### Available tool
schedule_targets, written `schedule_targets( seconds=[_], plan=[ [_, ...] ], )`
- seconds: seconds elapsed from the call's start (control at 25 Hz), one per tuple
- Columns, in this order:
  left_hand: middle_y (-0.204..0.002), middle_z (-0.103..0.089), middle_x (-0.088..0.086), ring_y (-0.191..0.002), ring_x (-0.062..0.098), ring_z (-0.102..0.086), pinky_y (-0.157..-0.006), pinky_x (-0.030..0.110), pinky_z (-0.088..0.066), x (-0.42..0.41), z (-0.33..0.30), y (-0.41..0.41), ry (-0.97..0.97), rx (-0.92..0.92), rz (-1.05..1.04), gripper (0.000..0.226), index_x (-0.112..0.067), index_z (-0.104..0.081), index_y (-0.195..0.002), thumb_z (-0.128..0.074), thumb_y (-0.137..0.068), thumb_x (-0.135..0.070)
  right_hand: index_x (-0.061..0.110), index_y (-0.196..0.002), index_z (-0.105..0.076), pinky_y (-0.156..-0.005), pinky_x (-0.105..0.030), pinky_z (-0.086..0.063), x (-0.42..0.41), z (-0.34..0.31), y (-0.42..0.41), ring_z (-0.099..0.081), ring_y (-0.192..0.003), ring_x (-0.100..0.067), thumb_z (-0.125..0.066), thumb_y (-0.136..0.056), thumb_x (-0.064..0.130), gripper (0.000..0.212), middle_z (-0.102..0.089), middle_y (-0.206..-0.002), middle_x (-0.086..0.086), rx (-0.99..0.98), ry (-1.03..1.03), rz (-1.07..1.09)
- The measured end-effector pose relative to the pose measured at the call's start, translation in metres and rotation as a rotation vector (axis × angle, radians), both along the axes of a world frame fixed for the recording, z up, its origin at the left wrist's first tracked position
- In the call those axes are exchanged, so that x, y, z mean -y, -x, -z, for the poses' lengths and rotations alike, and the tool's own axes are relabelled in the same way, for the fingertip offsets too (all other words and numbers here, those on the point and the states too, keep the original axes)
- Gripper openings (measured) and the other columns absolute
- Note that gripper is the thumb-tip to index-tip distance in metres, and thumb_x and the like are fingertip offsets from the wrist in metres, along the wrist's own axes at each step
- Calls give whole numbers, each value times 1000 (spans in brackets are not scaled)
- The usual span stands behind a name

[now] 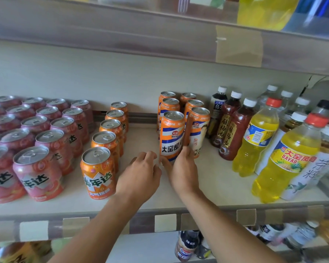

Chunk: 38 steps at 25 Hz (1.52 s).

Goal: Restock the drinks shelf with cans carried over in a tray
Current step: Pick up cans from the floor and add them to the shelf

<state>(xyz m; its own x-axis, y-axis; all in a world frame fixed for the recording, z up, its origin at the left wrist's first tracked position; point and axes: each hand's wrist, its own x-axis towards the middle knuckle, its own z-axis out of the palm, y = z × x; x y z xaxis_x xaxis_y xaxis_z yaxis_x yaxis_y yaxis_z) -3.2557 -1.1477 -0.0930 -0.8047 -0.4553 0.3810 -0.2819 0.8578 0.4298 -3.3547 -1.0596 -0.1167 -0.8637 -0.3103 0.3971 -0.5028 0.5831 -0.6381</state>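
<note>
Right hand (182, 168) at the base of the front tall can (172, 135): thumb on its near-left lower wall, fingers curled round the right side between it and the neighbouring tall can (198, 130), so the hand grips the can low down. Left hand (142, 171) just left of it, fingers loosely bent, tips near the can's foot, holding nothing; contact with the can cannot be told. The gripped can stands upright on the shelf (213, 179), a smooth pale board, at the near end of the left of two short files of tall orange-and-white cylinders with bright metal pull-tab lids. To the left, across a bare strip, a single file of short orange cans (98, 173) runs from near to far; further left, a block of short pink cans (38, 173), glossy, same silver lids. To the right, dark brown bottles (234, 133) with white caps, then clear plastic bottles of yellow drink (285, 160) with red caps. The shelf's front edge carries blank label tabs (165, 223).
</note>
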Motion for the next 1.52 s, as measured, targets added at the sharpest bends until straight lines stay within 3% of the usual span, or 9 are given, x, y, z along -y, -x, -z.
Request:
schedule_targets(
  seconds=[0.2, 0.44, 0.96, 1.16, 1.28, 1.4, 1.52],
  plan=[
    [-120, -56, -2, -100, 18, -57, -75, 38, -55, -4, 5, 8, -11, 7, 15, 25, -25, -47, -120, -38, -99, -36, 13, -132, -46, -93, -32, -49, 0, -1, 1, -57, -119, -25, -72, -85, 42, 61, -58, -133, -6, 102, -6, 27],
    [-127, -53, -4, -103, 15, -57, -75, 35, -55, 0, 10, 6, -7, 6, 12, 32, -28, -44, -129, -40, -99, -37, 13, -125, -53, -92, -34, -50, 5, -13, 4, -59, -116, -25, -70, -88, 38, 48, -61, -128, -6, 122, -26, 56],
    [-129, -54, -4, -102, 14, -59, -74, 35, -57, 4, 11, 10, 4, -16, 8, 33, -27, -45, -129, -40, -99, -39, 8, -121, -52, -85, -36, -51, 17, -26, 22, -60, -112, -29, -69, -87, 45, 53, -58, -124, -12, 93, -251, 141],
    [-130, -53, -4, -103, 15, -59, -75, 33, -56, -1, 10, 9, 2, 4, 4, 34, -26, -44, -131, -41, -99, -39, 11, -120, -57, -87, -34, -51, 3, -20, 22, -61, -110, -26, -69, -85, 49, 54, -60, -123, -8, 95, -181, 68],
    [-129, -54, -1, -105, 19, -60, -77, 37, -57, 2, 10, 13, -21, 7, -10, 34, -25, -45, -130, -42, -99, -38, 13, -109, -62, -72, -27, -50, -15, -15, 28, -66, -95, -23, -68, -83, 56, 51, -68, -108, -3, 94, -157, 76],
    [-128, -55, 1, -105, 21, -60, -77, 38, -56, 3, 10, 16, -44, 14, -26, 34, -24, -46, -129, -42, -98, -37, 11, -105, -59, -66, -23, -41, -35, -16, 40, -64, -92, -22, -71, -83, 49, 45, -66, -104, -5, 72, -91, 157],
    [-129, -54, 0, -103, 20, -60, -77, 37, -56, 0, 8, 19, -42, 19, -40, 34, -25, -45, -130, -41, -99, -37, 5, -107, -53, -69, -28, -45, -44, -16, 53, -63, -97, -28, -76, -81, 42, 50, -62, -107, -13, 85, -28, 236]
  ],
)
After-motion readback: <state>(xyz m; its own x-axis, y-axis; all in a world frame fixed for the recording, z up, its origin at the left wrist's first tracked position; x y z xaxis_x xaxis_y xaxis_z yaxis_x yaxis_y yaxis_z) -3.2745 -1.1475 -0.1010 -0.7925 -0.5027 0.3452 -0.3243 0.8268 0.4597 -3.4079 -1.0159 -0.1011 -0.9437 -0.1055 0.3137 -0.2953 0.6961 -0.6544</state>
